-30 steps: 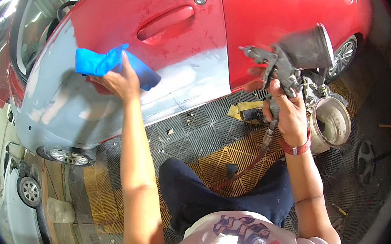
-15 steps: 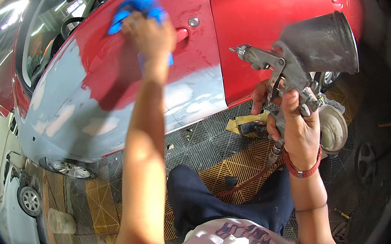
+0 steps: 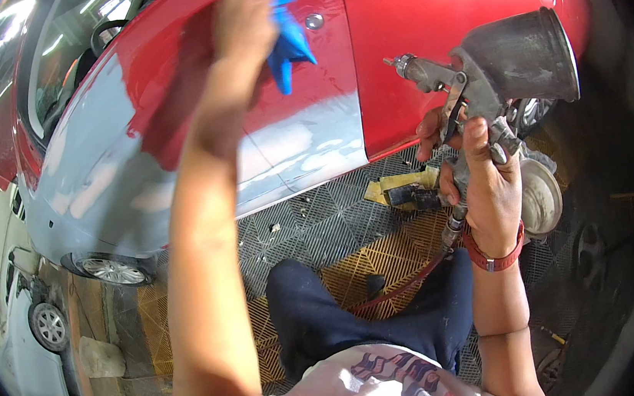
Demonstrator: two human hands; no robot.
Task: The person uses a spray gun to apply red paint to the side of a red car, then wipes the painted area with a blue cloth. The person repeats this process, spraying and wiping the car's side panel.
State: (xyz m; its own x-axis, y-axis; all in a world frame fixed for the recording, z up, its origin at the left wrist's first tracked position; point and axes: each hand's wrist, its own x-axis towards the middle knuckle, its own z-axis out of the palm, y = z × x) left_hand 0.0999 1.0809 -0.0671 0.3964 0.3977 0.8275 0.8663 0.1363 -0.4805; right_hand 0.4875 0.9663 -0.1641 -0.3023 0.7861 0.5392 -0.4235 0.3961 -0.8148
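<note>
Nearest, the person's dark trousers (image 3: 366, 301) are above the floor mats (image 3: 311, 218). The right hand (image 3: 488, 188), a red wristband (image 3: 497, 258) below it, grasps a spray gun (image 3: 476, 96) by its handle. Lower fingers curl round the handle; the thumb lies along the back of the gun; a further finger reaches out ahead near the trigger — contact there cannot be told. The dark cup (image 3: 526, 56) sits above and to the right of the thumb, tilted, and the nozzle points left. A red hose (image 3: 400, 294) trails from the handle's lower end.

On the mats, near the car's lower edge, lie a yellow sheet (image 3: 382, 189) and a black object (image 3: 413, 197). A pale bucket (image 3: 543, 201) stands behind the right wrist.

Farther off, the left hand (image 3: 245, 31), blurred, grasps a blue cloth (image 3: 288, 46) over the red door (image 3: 177, 39), short of its rear edge. The cloth shows beyond the fingertips and to the right of the fingers, one loose end hanging below — near the round lock (image 3: 315, 21). Grey primer (image 3: 88, 156) covers the door's lower part.
</note>
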